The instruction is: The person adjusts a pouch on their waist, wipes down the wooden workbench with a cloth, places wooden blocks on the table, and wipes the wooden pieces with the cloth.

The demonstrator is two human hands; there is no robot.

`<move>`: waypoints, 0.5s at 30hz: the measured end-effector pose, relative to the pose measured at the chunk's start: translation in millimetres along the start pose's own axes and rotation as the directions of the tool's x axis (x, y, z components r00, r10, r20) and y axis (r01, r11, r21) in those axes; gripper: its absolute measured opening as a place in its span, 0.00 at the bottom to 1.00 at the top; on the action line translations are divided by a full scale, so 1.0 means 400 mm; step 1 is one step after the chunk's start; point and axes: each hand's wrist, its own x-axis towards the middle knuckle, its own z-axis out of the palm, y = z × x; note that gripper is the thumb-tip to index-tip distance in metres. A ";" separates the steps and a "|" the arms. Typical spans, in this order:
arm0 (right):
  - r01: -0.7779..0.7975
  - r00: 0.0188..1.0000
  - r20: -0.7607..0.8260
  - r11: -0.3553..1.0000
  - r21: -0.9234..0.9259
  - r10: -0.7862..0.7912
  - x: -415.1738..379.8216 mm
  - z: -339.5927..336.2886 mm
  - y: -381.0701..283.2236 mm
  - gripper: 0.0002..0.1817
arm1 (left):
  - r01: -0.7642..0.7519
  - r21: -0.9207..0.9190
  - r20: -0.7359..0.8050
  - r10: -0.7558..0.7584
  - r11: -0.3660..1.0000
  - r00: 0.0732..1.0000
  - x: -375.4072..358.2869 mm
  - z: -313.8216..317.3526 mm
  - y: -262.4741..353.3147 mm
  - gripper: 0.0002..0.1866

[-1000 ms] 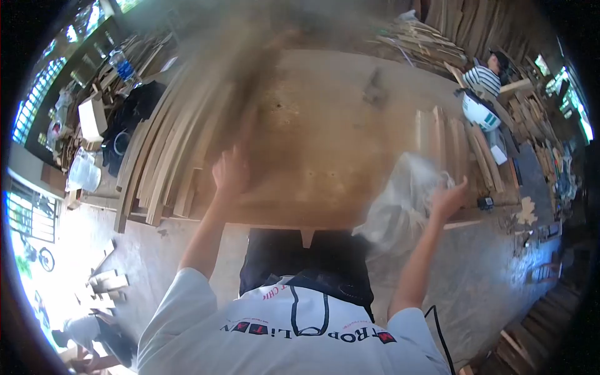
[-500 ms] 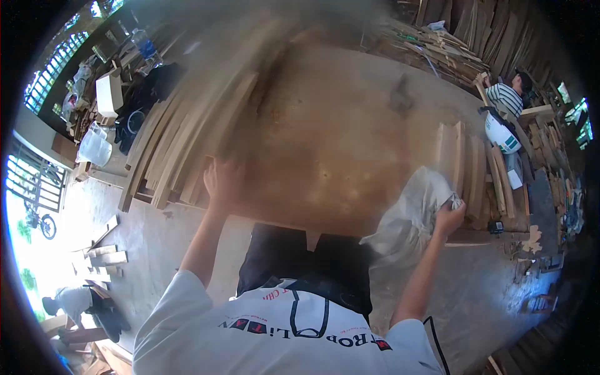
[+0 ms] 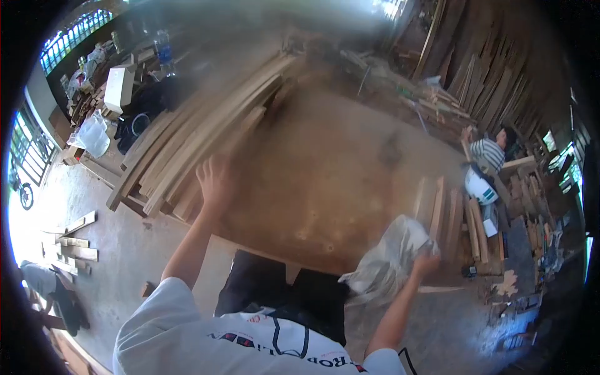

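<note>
My right hand is closed on a crumpled white cloth, which hangs over the near right edge of a brown wooden tabletop. At the left side of that top, my left hand lies against the edge of the stacked wooden strips, fingers stretched out. It holds nothing that I can see. Haze or a smear on the lens blurs the upper part of the view.
Shorter wood pieces and a white helmet line the right side. A person in a striped shirt is beyond them; another person bends at lower left. A clear plastic bag and white box sit upper left.
The whole view has tilted and shifted, so the tabletop sits lower. My right hand still holds the cloth, and my left hand stays by the wooden strips.
</note>
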 end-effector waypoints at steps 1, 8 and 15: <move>-0.057 0.998 -0.005 0.998 0.031 0.057 0.002 0.002 0.013 0.22 | -0.036 -0.012 -0.013 0.036 0.999 0.999 -0.003 0.003 -0.008 0.38; -0.151 0.965 -0.162 0.941 0.302 0.207 -0.089 -0.092 -0.057 0.28 | -0.057 -0.088 -0.166 0.041 0.995 0.985 -0.016 -0.056 0.013 0.30; -0.110 0.994 0.060 0.892 0.439 0.093 -0.239 -0.202 -0.154 0.30 | -0.202 -0.433 -0.026 0.212 0.878 0.977 -0.225 -0.126 0.135 0.26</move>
